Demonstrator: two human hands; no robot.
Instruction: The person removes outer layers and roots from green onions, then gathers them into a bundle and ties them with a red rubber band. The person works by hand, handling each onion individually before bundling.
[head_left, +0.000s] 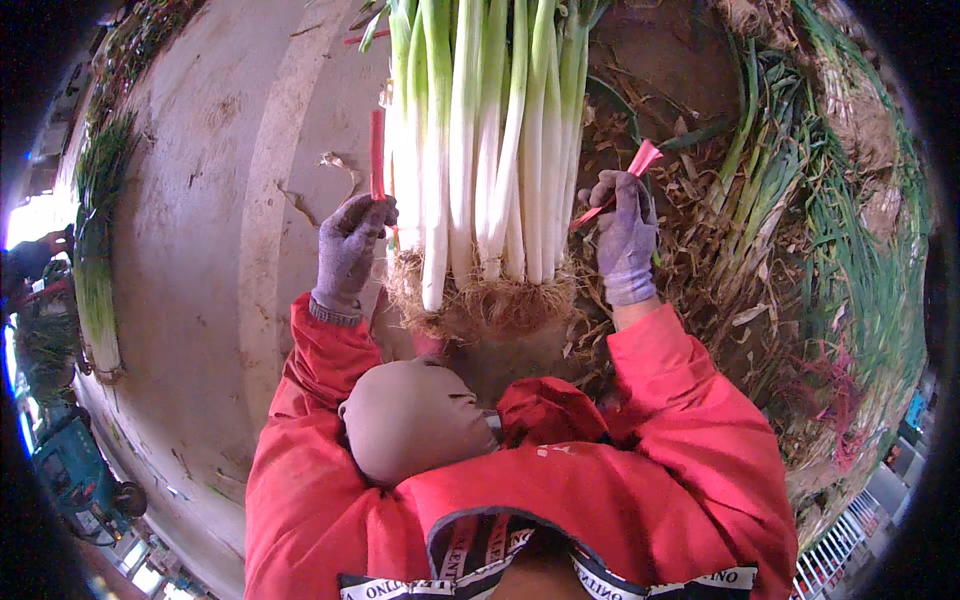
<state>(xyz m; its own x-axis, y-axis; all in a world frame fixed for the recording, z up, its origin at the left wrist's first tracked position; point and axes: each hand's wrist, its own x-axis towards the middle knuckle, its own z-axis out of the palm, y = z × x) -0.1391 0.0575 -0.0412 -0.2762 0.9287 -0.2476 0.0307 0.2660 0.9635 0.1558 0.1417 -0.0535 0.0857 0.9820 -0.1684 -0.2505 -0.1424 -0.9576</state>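
Note:
Before me lies a bundle of long green onions (484, 150), its white stalks side by side and its shaggy roots (517, 304) towards my body. My left hand (352, 240), in a purple-grey knit glove, pinches a red plastic strap (376, 154) at the bundle's left side. On the right side my gloved right hand (626, 225) grips another visible length of red strap (645, 157), whose lower part runs towards the stalks. Whether both lengths join beneath the bundle is hidden.
Loose green onions (757, 157) and a long heap of them (862, 247) lie along the right. Dry peelings (705, 247) litter the floor there, with tangled red straps (832, 397) lower down. Another onion bundle (97, 285) lies far left, above a green machine (75, 472).

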